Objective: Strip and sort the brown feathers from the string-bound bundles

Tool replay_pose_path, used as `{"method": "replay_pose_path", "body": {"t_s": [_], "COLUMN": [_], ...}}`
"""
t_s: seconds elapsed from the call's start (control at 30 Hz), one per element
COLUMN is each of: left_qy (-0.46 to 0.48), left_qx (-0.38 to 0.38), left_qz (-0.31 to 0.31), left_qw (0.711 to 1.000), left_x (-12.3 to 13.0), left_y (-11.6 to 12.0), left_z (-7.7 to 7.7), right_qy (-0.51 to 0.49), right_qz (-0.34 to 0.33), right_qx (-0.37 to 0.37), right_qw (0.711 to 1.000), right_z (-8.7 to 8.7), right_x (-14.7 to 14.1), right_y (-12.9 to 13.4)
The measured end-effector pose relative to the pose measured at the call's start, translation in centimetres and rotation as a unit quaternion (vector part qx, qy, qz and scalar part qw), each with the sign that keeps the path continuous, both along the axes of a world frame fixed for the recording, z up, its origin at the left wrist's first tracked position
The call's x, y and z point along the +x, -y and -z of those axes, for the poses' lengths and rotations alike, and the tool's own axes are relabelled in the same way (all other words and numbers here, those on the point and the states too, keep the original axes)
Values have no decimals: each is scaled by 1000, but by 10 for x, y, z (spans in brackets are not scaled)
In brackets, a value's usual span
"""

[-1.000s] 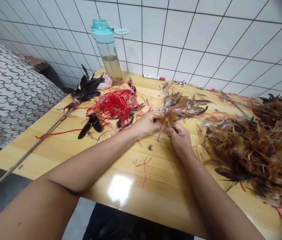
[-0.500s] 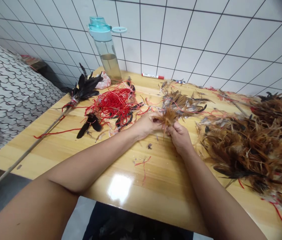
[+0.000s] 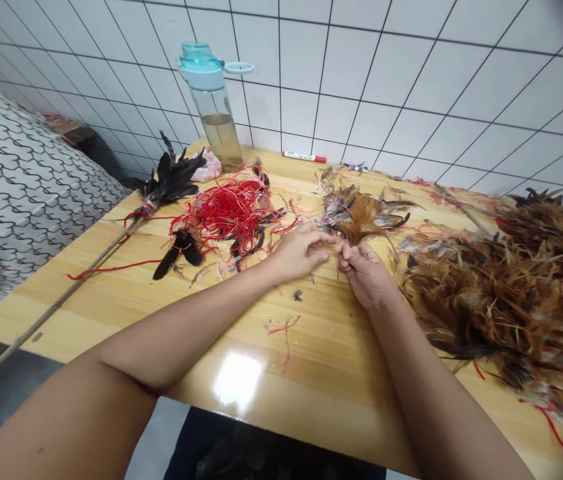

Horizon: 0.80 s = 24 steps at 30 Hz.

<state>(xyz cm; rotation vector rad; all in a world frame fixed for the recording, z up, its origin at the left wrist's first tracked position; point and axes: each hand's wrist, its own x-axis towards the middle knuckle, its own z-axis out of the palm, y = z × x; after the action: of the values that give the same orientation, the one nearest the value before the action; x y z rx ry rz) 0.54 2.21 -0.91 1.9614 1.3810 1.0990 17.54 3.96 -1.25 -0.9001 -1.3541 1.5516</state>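
My right hand pinches a small bunch of brown feathers by its base, and the golden-brown tips fan out away from me. Just to its left is my left hand, thumb and fingers apart with nothing visible between them. Behind the held bunch lies a loose pile of grey-brown feathers, partly hidden by it. A tangle of red string sits beyond my left forearm.
A large heap of brown feathers covers the right side of the wooden table. At left lies a stick with black feathers tied on. A water bottle and a red-capped marker are near the tiled wall.
The brown feather bunch has turned so its tips point away from me, held in my right hand. My left hand has let go of it and spread its fingers.
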Motion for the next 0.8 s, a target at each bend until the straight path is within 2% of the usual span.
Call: {"method": "replay_pose_path", "body": {"t_s": [0.13, 0.23, 0.43, 0.63, 0.7, 0.8], "left_qy": [-55, -58, -40, -52, -5, 178], "left_qx": [43, 63, 61, 42, 8, -82], "left_qz": [15, 9, -33, -76, -112, -117], "left_qw": [997, 996, 997, 995, 994, 974], "left_x": [6, 5, 0, -5, -7, -3], "left_y": [4, 4, 1, -1, -3, -3], "left_z": [3, 3, 0, -1, -2, -4], "right_qy": [-39, -80, -148, -223, -230, -197], "right_qz": [-19, -19, 49, 124, 143, 158], "right_qx": [-15, -35, -104, -135, -134, -118], "right_qw": [999, 996, 982, 958, 953, 960], "right_z": [0, 1, 8, 11, 11, 12], "right_x": [-2, -2, -1, 0, 0, -1], "right_y": [3, 2, -4, -11, -12, -11]}}
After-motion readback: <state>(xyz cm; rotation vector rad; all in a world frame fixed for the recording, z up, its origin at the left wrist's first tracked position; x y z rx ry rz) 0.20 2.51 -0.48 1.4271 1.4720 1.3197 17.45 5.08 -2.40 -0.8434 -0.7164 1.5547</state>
